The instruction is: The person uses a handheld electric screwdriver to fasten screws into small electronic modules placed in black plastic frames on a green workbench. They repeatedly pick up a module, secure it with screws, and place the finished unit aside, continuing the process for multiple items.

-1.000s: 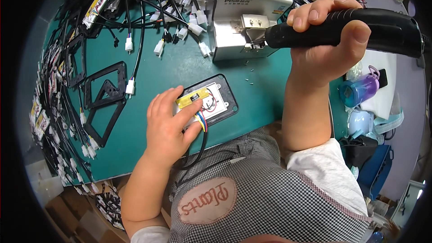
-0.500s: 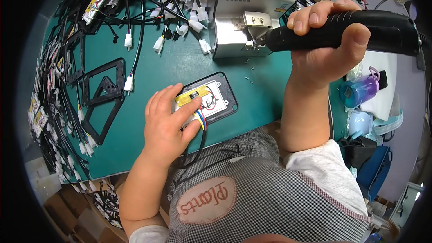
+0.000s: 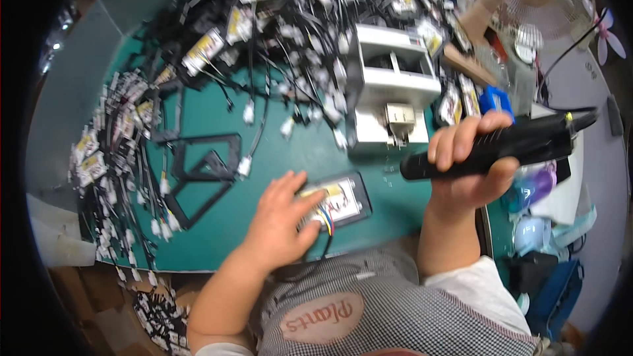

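Observation:
My right hand is wrapped round a black electric screwdriver, raised above the right part of the table. The tool lies almost level, its nose toward the left. Lower in the middle, my left hand holds down a black-framed panel with a white circuit board and a yellow part. Its index finger lies over the board, while the thumb is beside the coloured wires. From these wires a black cable runs toward my apron. The silver screw feeder stands just beyond the screwdriver's nose, apart from it.
Loose screws lie on the green table before the feeder. Black frames rest left of the panel. Wired boards and cables with white plugs pile along the back and left. A purple bottle stands right.
The screwdriver's nose has come away from the screw feeder toward me. The whole view has shifted, showing more of the far table, and is blurred. My left hand stays on the panel.

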The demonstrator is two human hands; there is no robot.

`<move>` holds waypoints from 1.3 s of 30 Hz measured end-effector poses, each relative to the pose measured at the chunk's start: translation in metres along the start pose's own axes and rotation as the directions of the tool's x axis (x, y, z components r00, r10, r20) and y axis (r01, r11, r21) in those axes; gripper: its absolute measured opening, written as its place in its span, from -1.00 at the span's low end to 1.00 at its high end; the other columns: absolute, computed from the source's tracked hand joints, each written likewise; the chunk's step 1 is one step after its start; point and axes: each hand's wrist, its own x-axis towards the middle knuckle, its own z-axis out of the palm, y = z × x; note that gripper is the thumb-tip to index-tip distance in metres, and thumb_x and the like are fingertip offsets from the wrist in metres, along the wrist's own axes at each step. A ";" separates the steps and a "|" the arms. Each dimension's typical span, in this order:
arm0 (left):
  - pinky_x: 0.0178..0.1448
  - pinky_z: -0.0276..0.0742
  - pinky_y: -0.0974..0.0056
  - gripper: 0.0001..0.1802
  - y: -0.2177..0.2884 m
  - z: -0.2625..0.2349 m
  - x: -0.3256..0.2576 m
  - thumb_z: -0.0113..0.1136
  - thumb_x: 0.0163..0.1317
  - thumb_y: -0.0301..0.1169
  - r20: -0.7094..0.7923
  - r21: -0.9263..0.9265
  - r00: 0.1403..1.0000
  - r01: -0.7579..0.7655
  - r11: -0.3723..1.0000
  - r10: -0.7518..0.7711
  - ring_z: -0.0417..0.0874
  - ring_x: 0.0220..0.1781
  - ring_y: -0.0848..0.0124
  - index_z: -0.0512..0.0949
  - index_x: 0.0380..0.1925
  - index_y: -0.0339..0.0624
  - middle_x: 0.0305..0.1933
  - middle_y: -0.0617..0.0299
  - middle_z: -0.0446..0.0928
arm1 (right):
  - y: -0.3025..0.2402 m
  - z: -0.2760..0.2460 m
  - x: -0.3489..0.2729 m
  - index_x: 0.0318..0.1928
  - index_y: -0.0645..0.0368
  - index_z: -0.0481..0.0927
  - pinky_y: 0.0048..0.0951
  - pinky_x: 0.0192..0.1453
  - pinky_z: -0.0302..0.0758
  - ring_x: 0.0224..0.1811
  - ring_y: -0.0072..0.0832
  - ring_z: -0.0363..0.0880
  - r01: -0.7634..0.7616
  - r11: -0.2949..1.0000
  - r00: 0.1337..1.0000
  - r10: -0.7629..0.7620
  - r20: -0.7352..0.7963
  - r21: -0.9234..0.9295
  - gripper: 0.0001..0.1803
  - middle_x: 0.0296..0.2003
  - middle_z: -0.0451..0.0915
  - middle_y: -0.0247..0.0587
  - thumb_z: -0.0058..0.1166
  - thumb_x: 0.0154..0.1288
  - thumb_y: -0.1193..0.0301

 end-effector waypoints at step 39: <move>-0.01 0.49 0.27 -0.64 0.041 0.018 0.013 0.36 0.05 -0.43 -0.084 -0.473 0.995 0.014 0.881 -0.060 0.61 -0.11 0.32 0.59 -0.11 -0.23 -0.12 0.14 0.59 | -0.007 -0.018 -0.040 0.06 0.14 0.40 -0.26 -0.34 0.50 -0.51 -0.37 0.50 0.003 0.968 0.999 0.005 -0.033 0.250 -0.31 -0.41 0.49 -0.21 0.12 0.20 -0.18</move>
